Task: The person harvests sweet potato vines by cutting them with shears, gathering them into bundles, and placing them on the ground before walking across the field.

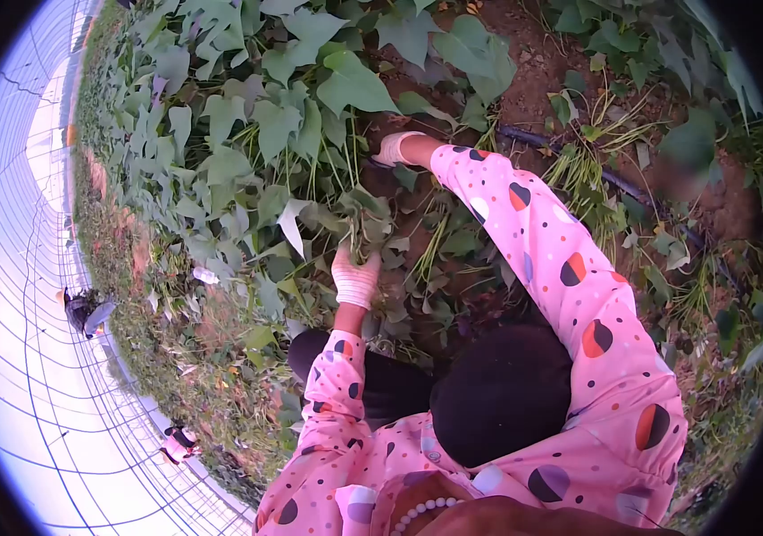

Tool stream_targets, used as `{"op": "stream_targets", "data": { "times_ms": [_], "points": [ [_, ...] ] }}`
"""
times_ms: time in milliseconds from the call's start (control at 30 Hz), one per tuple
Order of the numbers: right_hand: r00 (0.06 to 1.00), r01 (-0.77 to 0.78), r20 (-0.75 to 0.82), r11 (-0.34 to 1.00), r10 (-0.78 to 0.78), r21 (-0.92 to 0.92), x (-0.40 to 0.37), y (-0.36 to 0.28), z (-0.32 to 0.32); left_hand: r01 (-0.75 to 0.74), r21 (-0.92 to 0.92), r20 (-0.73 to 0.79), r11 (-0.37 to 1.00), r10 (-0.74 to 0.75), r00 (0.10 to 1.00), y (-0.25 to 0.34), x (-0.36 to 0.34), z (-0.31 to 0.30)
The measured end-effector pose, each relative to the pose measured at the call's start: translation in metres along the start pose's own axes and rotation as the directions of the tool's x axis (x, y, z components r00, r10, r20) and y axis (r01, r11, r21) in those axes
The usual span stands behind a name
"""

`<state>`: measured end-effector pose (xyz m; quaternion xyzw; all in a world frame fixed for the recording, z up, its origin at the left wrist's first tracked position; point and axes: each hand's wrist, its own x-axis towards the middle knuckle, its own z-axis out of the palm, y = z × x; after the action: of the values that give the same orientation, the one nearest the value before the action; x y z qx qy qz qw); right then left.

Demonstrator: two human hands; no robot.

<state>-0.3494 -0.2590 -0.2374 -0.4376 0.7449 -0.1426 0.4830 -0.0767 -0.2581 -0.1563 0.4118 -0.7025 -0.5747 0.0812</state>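
My left hand, in a pale knitted glove, is closed around a bunch of leafy vines that look like sweet potato vines. Farther ahead, my right hand, also gloved, reaches down at the edge of the foliage, close to the brown soil. Its fingers are hidden, so whether it grips anything does not show. Broad green leaves stand thickly ahead of both hands and to their left.
A dark hose runs across the soil at right, among cut-looking pale stems. My dark-clad knees are close below my hands. Two other people, one in dark clothes and one in pink, are far left beneath a greenhouse frame.
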Motion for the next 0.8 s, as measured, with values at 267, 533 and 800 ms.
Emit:
{"op": "stream_targets", "data": {
  "times_ms": [267, 533, 800],
  "points": [
    [0.966, 0.051, -0.256, 0.994, -0.025, 0.099, 0.016, 0.006, 0.015, -0.014, 0.825, -0.086, 0.564, 0.15, 0.985, -0.027, 0.14, 0.038],
    [0.929, 0.114, -0.361, 0.99, -0.079, 0.078, -0.016, 0.024, 0.033, 0.174, 0.926, -0.131, 0.334, -0.148, 0.98, -0.017, 0.144, 0.023],
    [0.862, 0.191, -0.506, 0.93, -0.006, 0.315, -0.165, 0.031, 0.061, -0.248, 0.154, -0.348, 0.956, 0.288, 0.892, 0.046, -0.033, -0.012]
  ]
}}
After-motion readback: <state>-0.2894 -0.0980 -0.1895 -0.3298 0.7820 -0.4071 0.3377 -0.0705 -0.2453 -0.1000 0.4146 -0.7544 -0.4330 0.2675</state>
